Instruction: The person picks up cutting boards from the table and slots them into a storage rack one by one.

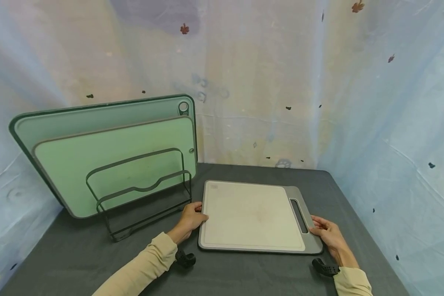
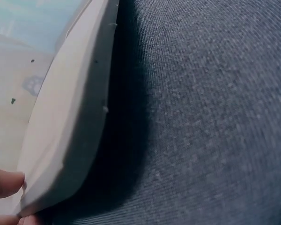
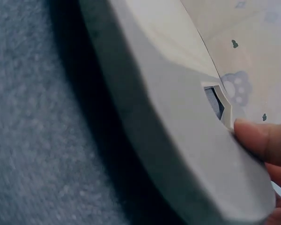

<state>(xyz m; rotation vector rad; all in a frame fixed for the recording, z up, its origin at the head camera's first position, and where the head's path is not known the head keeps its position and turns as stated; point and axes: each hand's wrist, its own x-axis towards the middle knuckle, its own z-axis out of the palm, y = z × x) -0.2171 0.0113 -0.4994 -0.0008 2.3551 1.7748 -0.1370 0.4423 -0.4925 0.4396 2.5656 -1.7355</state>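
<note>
A white cutting board (image 1: 249, 216) with a grey handle end lies between both hands over the dark table. My left hand (image 1: 190, 218) pinches its left edge, thumb on top and fingers at the side and beneath. At the handle end, my right hand (image 1: 328, 236) pinches the right edge beside the oblong slot, its thumb (image 3: 253, 138) on the upper face. A dark shadow runs along the near edge of the board (image 2: 84, 126) in both wrist views; whether it is fully off the table I cannot tell.
Left of the board stands a black wire rack (image 1: 144, 189). A light green cutting board (image 1: 114, 164) and a larger teal one (image 1: 96, 117) lean upright in it. Patterned curtains (image 1: 251, 82) hang behind and beside the dark cloth-covered table (image 1: 251, 275).
</note>
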